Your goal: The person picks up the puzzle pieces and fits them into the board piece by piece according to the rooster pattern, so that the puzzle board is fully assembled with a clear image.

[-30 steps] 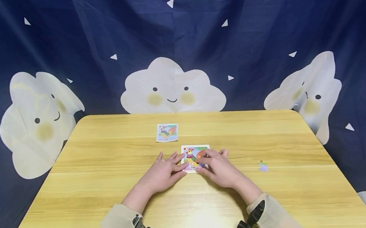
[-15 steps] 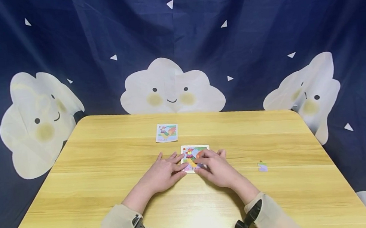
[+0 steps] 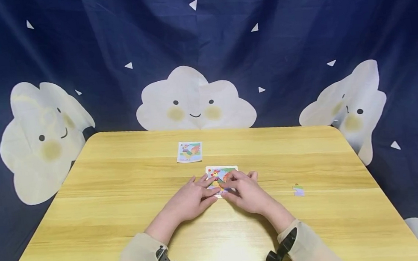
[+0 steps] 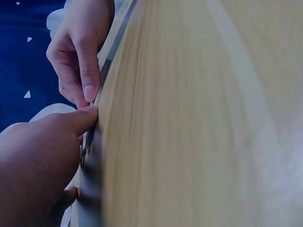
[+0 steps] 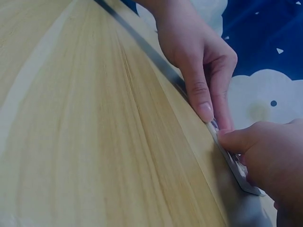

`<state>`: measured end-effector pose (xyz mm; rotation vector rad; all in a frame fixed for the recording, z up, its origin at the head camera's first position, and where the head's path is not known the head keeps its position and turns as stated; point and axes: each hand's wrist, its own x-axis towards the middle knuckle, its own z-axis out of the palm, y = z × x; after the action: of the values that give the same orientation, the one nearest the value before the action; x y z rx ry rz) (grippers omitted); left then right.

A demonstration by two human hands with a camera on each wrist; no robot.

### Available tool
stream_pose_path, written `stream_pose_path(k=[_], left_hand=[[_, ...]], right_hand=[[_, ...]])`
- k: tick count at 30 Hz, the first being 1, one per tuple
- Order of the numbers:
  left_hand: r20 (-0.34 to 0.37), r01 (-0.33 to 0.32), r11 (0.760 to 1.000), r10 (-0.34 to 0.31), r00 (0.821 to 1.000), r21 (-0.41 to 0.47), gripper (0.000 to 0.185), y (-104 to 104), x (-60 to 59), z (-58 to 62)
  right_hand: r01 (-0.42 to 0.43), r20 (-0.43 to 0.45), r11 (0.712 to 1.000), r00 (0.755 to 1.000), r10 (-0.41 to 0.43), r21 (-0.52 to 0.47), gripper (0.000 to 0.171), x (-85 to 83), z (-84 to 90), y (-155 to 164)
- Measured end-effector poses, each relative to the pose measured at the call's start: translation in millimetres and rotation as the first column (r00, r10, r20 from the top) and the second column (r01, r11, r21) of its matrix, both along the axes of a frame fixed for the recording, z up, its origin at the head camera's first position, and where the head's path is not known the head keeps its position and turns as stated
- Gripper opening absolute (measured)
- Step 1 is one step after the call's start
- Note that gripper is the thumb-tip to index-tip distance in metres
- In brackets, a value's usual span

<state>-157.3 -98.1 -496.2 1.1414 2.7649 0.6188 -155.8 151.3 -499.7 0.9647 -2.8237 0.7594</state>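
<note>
A small jigsaw puzzle [image 3: 221,171] with a rooster picture in a white frame lies flat near the middle of the table. My left hand [image 3: 189,199] rests on its left side, fingers stretched over the lower part of the picture. From the right, my right hand [image 3: 251,194] bends its index finger onto the picture, with the thumb at the front edge, gripping the lower right of the puzzle. In the right wrist view the puzzle's pale edge [image 5: 233,166] shows low on the wood, both thumbs close together along it. Fingers hide much of the picture.
A loose puzzle piece [image 3: 299,191], green and lilac, lies to the right on the wooden table [image 3: 121,175]. Behind the puzzle, a paper card [image 3: 189,151] bears the same rooster picture. A dark blue curtain [image 3: 282,62] with clouds hangs past the far edge.
A white gap in the puzzle's lower part, seen a second ago, no longer shows. My left hand has slid right and further onto the puzzle. The right hand has hardly moved.
</note>
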Motion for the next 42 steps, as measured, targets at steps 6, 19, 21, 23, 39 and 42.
stream_pose_path(k=[6,19,21,23,39,42], left_hand=[[0.036,-0.015,1.000,0.014,0.999,0.003,0.041,-0.5,-0.3,0.6],[0.035,-0.009,1.000,0.009,0.999,-0.011,0.041,-0.6,-0.3,0.6],[0.037,-0.009,1.000,0.010,0.999,-0.012,0.041,-0.4,0.4,1.6],[0.040,-0.011,1.000,0.011,0.999,-0.013,0.041,-0.1,0.8,2.5],[0.040,-0.013,1.000,0.014,0.999,-0.007,0.041,1.7,0.1,2.7],[0.050,-0.016,1.000,0.016,0.999,-0.004,0.040,1.3,0.5,2.8]], right_hand=[[-0.017,-0.031,1.000,0.999,0.018,0.013,0.034,1.0,4.4,2.9],[0.021,-0.053,0.999,0.998,-0.022,-0.025,0.018,0.3,3.2,8.7],[0.027,-0.051,0.999,0.998,-0.028,-0.026,0.018,0.6,3.1,8.3],[0.028,-0.052,0.999,0.998,-0.029,-0.028,0.018,0.9,3.6,8.0],[0.006,-0.081,0.999,0.997,-0.003,0.037,0.022,2.6,5.5,13.5],[-0.010,-0.091,1.000,0.996,0.012,0.029,0.022,3.1,5.2,17.9]])
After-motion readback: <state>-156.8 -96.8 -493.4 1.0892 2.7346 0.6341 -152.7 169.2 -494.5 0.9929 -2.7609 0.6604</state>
